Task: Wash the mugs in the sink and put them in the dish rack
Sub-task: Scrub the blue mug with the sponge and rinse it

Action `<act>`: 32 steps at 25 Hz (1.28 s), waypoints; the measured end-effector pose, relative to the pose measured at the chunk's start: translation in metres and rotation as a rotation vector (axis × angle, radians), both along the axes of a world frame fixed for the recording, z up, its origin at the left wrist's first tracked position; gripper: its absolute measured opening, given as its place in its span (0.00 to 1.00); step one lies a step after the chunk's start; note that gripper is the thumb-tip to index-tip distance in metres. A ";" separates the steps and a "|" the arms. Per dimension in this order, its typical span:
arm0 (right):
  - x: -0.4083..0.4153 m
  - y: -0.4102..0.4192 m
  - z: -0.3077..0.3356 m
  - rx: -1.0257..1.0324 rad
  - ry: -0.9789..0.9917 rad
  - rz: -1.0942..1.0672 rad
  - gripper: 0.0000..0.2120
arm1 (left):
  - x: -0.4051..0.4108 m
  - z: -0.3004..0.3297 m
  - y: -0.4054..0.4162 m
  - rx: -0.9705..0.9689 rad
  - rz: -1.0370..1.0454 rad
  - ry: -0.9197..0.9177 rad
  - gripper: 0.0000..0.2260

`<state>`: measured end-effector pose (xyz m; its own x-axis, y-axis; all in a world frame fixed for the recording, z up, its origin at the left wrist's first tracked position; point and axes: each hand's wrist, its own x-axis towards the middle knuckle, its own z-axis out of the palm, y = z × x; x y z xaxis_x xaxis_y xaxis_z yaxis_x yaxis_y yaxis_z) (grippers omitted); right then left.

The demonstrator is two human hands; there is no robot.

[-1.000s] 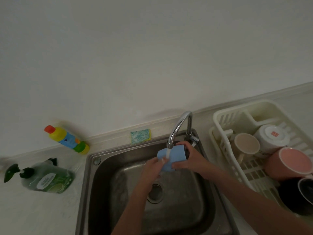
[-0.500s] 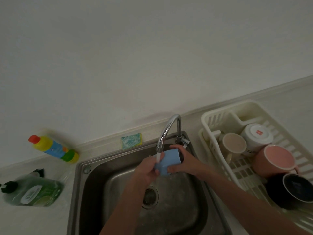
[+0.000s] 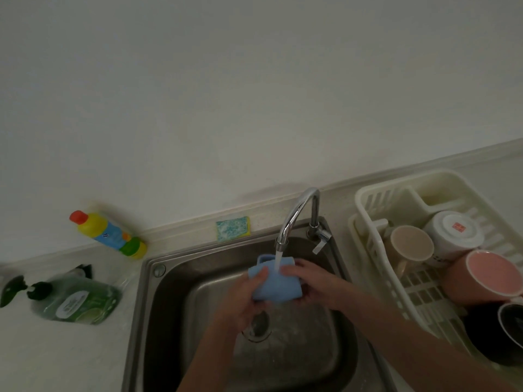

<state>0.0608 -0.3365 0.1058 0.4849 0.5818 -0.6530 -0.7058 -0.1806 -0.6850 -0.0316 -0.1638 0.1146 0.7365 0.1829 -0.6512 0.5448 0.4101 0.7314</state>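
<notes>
A light blue mug (image 3: 276, 284) is held over the steel sink (image 3: 169, 292), under water running from the chrome faucet (image 3: 297, 213). My left hand (image 3: 246, 301) grips its left side, thumb across the front. My right hand (image 3: 311, 281) grips its right side. The mug's handle points up and back. The white dish rack (image 3: 373, 199) to the right holds a beige mug (image 3: 410, 247), a white mug (image 3: 452, 233) upside down, a pink mug (image 3: 489, 275) and a black mug (image 3: 509, 326).
A blue and yellow sponge (image 3: 232, 228) lies behind the sink. On the counter to the left lie a green soap bottle (image 3: 76, 298) and a yellow bottle (image 3: 109, 234) with a red cap. The sink drain (image 3: 257, 325) is below the hands.
The mug has been turned in my hands under the stream and lowered a little, its handle now pointing up and back. The view has shifted slightly.
</notes>
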 end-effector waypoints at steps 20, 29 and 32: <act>0.000 0.001 0.009 0.036 -0.122 0.096 0.20 | -0.003 0.004 0.013 -0.138 0.042 0.046 0.23; -0.002 0.002 0.003 0.015 -0.072 0.105 0.27 | 0.000 0.011 0.007 -0.073 0.029 0.056 0.27; -0.005 0.002 0.004 0.005 -0.017 0.114 0.26 | 0.000 0.010 0.001 -0.080 0.041 0.035 0.20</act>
<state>0.0562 -0.3346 0.1100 0.4265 0.6372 -0.6419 -0.6691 -0.2553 -0.6979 -0.0320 -0.1628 0.1243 0.7061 0.1588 -0.6901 0.5512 0.4886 0.6764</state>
